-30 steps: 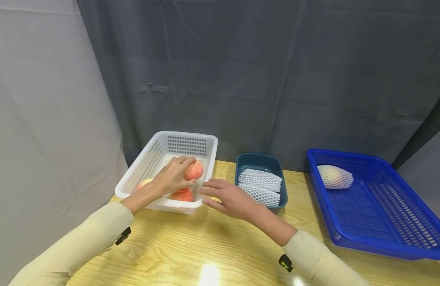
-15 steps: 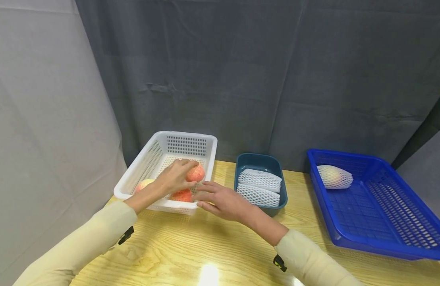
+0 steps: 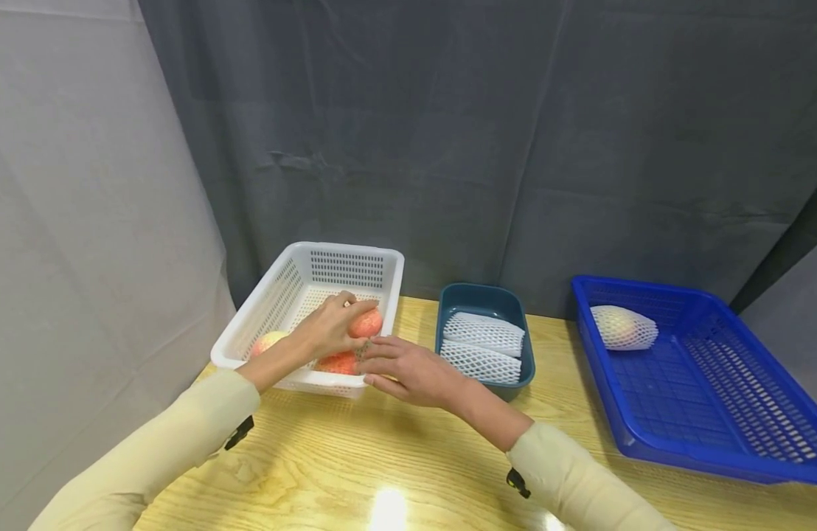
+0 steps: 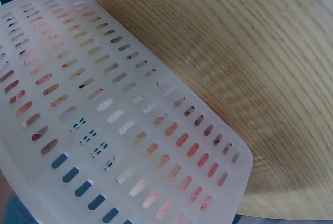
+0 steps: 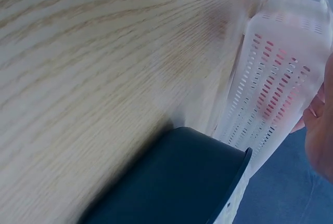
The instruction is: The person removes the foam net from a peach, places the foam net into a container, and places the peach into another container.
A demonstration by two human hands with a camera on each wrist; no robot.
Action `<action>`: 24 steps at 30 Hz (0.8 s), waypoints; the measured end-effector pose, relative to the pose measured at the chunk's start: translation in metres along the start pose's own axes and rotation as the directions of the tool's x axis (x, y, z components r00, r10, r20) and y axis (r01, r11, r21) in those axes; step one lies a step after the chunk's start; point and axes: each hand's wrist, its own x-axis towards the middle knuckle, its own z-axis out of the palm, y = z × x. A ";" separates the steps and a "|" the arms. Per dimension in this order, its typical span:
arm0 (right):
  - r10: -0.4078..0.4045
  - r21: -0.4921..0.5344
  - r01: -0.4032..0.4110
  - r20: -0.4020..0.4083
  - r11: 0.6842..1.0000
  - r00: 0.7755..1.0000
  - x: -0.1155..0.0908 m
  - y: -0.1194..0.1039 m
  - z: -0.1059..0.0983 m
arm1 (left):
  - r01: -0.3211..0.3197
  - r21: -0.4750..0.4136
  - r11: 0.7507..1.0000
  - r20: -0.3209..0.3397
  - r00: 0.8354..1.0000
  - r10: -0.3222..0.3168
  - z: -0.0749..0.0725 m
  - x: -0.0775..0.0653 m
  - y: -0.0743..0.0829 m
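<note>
In the head view, my left hand (image 3: 329, 327) reaches into a white slotted basket (image 3: 249, 310) and grips a reddish speckled apple (image 3: 366, 323), fingers over its top and thumb at its near side. Another red apple (image 3: 338, 363) lies below that hand, and a yellow-pink one (image 3: 268, 341) sits left of the wrist. My right hand (image 3: 411, 371) is at the basket's near right corner, fingers extended and apparently holding nothing; its fingertips overlap the rim, and contact cannot be told. The left wrist view shows only the basket's slotted wall (image 4: 119, 94), with fruit colours behind it.
A dark teal tub (image 3: 484, 295) with white foam net sleeves (image 3: 483, 360) stands right of the white basket. Farther right, a blue basket (image 3: 647, 435) holds one fruit in a foam net (image 3: 622, 329). All stand on a wooden table (image 3: 302, 457) before a grey curtain (image 3: 408, 147).
My left hand and its apple have shifted slightly to the right. My right hand has moved a little left, up to the basket's corner, with most of that motion in the first half second.
</note>
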 end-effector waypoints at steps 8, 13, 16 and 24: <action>0.005 0.014 -0.005 0.011 1.000 1.000 0.001 0.000 0.001 | 0.026 -0.032 0.999 0.023 0.999 -0.026 0.005 0.004 -0.003; 0.018 0.004 -0.018 0.021 1.000 1.000 0.000 -0.001 0.001 | 0.090 -0.050 0.995 0.081 0.993 -0.086 0.008 0.006 -0.003; 0.023 -0.008 -0.023 0.030 1.000 0.999 -0.001 -0.001 0.001 | 0.120 -0.053 0.991 0.114 0.987 -0.114 0.010 0.007 -0.003; 0.020 -0.018 -0.020 0.014 1.000 1.000 0.000 -0.002 0.000 | 0.157 -0.065 0.985 0.144 0.979 -0.147 0.014 0.008 -0.004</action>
